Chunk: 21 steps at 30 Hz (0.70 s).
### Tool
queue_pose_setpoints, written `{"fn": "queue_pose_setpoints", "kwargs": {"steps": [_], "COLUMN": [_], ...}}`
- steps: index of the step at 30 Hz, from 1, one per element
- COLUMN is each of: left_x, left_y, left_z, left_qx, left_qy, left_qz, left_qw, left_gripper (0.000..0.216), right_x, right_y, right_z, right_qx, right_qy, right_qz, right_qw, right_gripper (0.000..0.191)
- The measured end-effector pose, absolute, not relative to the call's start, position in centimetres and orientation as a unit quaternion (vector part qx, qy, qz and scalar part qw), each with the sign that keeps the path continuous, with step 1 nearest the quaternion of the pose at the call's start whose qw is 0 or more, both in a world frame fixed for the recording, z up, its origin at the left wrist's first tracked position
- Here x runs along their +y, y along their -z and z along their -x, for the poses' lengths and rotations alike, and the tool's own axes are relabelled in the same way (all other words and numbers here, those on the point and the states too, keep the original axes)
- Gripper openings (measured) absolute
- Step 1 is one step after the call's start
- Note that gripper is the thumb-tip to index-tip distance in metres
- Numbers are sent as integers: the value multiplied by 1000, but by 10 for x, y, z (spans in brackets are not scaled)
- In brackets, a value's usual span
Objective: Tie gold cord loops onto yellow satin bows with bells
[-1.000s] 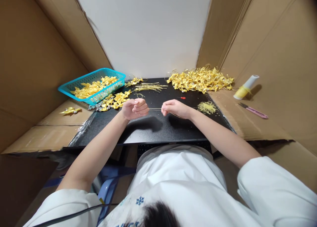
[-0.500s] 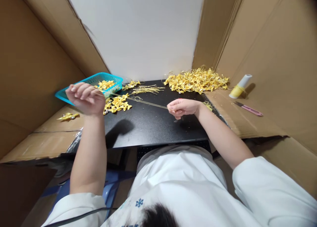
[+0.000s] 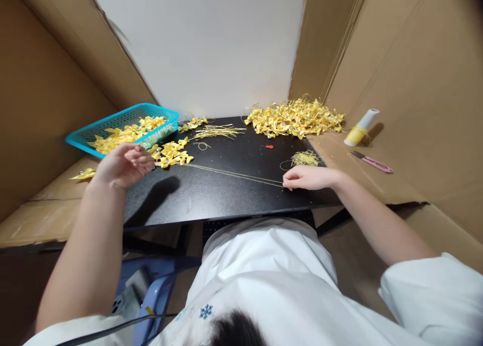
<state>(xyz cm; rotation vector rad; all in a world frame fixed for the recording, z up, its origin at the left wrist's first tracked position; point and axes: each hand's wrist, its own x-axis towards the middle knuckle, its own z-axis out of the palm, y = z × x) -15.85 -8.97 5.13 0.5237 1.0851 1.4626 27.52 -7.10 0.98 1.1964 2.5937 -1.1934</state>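
A thin gold cord [image 3: 234, 175], doubled into two nearly parallel strands, stretches straight across the black table. Its right end is pinched by the closed fingers of my right hand [image 3: 307, 177], low over the table. On the other side my left hand [image 3: 126, 164] is raised with curled fingers, in line with the cord. Where the strands pass before the yellow ribbon bows [image 3: 171, 153] they are hard to follow. Just behind my right hand lies a tangle of gold cord [image 3: 305, 158]. The left hand overlaps the near edge of a turquoise basket [image 3: 88, 130] holding more bows.
A large heap of yellow bows [image 3: 294, 118] is at the back right. Gold strips [image 3: 219, 130] and a small red item [image 3: 269, 146] lie on the black table [image 3: 211, 200]. To the right are a white tube with yellow thread [image 3: 361, 128] and a pink cutter [image 3: 373, 162]. Cardboard walls flank both sides.
My hands have moved farther apart and lower, right hand rightward, left hand leftward. The doubled cord now spans a longer stretch, and the view has shifted slightly.
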Motion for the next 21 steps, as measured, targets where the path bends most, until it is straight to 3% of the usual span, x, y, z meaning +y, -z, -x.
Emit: {"fn": "queue_pose_setpoints", "kwargs": {"steps": [10,13,17,21], "left_x": [-105,-108,-103,-85], "left_y": [-25,-26,-30,-42], "left_z": [172,170,158,247], "left_qx": [519,522,519,490], "left_qy": [-550,-551,-558,-536], "left_qz": [-217,-218,-234,-310], "left_qw": [617,614,604,613], "left_gripper": [28,28,27,19], "right_x": [-85,-84,-72,-64], "right_y": [-39,-54,-48,-17], "right_z": [-304,-298,-241,-111], "right_qx": [821,842,901,868], "right_qy": [230,195,220,332], "right_qz": [-505,-500,-359,-272], "right_qw": [132,50,-103,-250], "right_gripper": [32,30,31,59]}}
